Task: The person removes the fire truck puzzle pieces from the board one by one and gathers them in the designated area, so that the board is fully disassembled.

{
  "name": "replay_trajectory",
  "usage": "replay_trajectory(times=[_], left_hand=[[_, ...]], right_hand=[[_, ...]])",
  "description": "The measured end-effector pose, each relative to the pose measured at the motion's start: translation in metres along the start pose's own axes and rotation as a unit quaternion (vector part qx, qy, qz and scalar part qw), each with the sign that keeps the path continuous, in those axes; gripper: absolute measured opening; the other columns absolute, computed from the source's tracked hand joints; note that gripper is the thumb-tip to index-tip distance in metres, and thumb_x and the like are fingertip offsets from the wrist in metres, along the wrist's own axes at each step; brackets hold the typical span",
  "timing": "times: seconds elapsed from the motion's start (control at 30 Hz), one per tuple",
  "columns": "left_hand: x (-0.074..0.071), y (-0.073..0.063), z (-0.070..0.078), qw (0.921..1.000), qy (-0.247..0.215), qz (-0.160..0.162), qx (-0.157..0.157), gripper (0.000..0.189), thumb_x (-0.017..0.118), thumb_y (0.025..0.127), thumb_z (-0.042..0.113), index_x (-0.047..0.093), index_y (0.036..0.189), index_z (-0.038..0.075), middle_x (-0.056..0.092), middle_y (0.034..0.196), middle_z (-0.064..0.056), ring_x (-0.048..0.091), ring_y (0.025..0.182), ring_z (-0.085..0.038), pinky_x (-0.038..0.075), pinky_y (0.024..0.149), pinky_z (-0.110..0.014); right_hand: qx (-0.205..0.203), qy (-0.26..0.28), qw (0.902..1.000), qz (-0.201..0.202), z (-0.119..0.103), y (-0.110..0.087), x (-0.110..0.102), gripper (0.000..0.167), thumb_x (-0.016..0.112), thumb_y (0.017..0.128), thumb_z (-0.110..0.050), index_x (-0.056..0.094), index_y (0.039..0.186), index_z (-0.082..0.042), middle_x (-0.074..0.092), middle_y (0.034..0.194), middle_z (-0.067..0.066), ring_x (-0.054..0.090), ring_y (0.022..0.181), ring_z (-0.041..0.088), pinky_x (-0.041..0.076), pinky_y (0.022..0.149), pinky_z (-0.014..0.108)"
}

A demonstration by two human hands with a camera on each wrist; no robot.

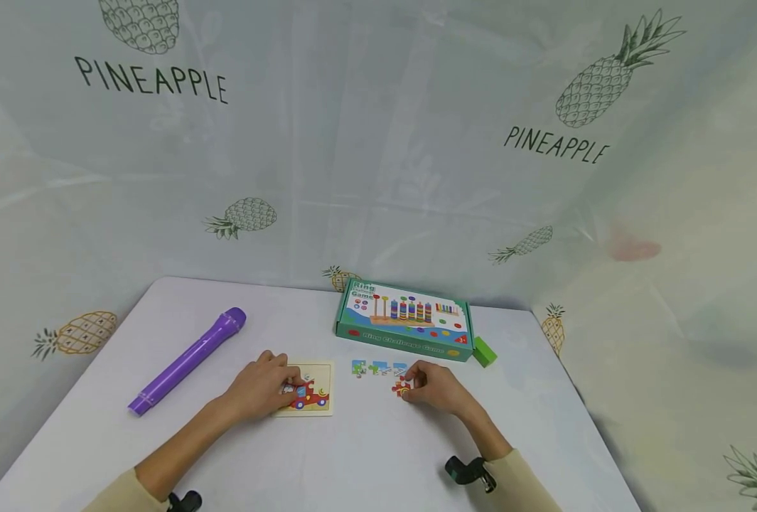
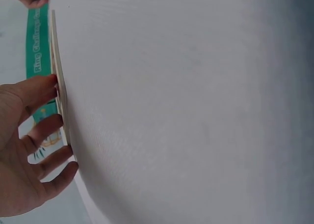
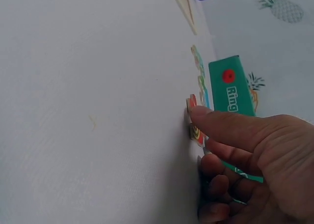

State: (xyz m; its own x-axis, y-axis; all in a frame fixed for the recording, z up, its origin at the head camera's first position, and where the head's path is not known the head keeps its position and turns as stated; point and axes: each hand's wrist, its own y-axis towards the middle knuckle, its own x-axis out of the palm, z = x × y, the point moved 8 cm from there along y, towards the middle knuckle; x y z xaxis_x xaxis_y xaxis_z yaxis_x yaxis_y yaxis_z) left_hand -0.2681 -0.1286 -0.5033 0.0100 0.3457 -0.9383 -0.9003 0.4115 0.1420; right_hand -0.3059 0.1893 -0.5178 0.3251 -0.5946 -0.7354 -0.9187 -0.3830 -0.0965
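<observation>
Head: right hand [image 1: 440, 388] pinches jigsaw piece [image 1: 398, 387]; relaxed left hand [image 1: 259, 387] touches board [image 1: 323, 374]; box [image 1: 404, 320]: "Ring Challenge Game"

The left hand [image 1: 261, 386] hides part of the puzzle board [image 1: 322, 372]; the head view's top edge cuts one pineapple [image 1: 140, 25].

Left arm [image 1: 189, 441]'s reaching toward 2 o'clock, left hand [image 1: 264, 387] kinda spreading its loosely bent fingers. Right arm [image 1: 485, 430]'s angling toward 10 or 11, right hand [image 1: 441, 387] pinching thumb-to-finger, other fingers curling under.
</observation>
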Motion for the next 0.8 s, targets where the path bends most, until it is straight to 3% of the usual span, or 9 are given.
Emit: replay_trajectory(times=[0.13, 0.3, 0.6, 0.8], left_hand=[[-0.004, -0.001, 0.001, 1.0000, -0.002, 0.001, 0.006, 0.013, 0.080, 0.083, 0.027, 0.076, 0.096, 0.025, 0.054, 0.083, 0.008, 0.046, 0.085, -0.016, 0.038, 0.065, -0.032], [-0.005, -0.001, -0.001, 1.0000, -0.001, -0.005, -0.002, 0.019, 0.081, 0.082, 0.027, 0.076, 0.100, 0.025, 0.058, 0.087, 0.010, 0.051, 0.092, -0.017, 0.044, 0.069, -0.034], [-0.004, 0.000, -0.004, 0.9981, -0.005, -0.012, -0.060, 0.027, 0.084, 0.079, 0.032, 0.075, 0.102, 0.021, 0.060, 0.088, 0.009, 0.052, 0.087, -0.014, 0.047, 0.068, -0.034], [-0.005, 0.003, -0.005, 0.9966, 0.006, -0.017, -0.080, 0.028, 0.085, 0.078, 0.035, 0.075, 0.101, 0.023, 0.060, 0.092, 0.007, 0.053, 0.088, -0.015, 0.049, 0.068, -0.035]], right_hand=[[0.002, 0.001, 0.9999, 0.013, -0.004, 0.002, -0.002, 0.027, 0.081, 0.085, -0.022, 0.065, 0.102, -0.010, 0.056, 0.078, -0.001, 0.051, 0.071, 0.013, 0.040, 0.061, 0.025], [-0.016, 0.026, 0.9995, 0.013, -0.030, 0.013, 0.008, 0.020, 0.075, 0.091, -0.021, 0.065, 0.104, -0.009, 0.061, 0.075, -0.001, 0.055, 0.065, 0.013, 0.044, 0.058, 0.026], [-0.068, 0.027, 0.9966, -0.038, -0.091, 0.044, 0.059, 0.021, 0.074, 0.091, -0.023, 0.070, 0.107, -0.011, 0.060, 0.079, -0.004, 0.052, 0.070, 0.008, 0.042, 0.060, 0.022], [-0.088, -0.015, 0.9942, -0.060, -0.120, 0.057, 0.088, 0.031, 0.078, 0.088, -0.027, 0.071, 0.115, -0.011, 0.058, 0.077, -0.008, 0.050, 0.068, 0.005, 0.041, 0.062, 0.021]])
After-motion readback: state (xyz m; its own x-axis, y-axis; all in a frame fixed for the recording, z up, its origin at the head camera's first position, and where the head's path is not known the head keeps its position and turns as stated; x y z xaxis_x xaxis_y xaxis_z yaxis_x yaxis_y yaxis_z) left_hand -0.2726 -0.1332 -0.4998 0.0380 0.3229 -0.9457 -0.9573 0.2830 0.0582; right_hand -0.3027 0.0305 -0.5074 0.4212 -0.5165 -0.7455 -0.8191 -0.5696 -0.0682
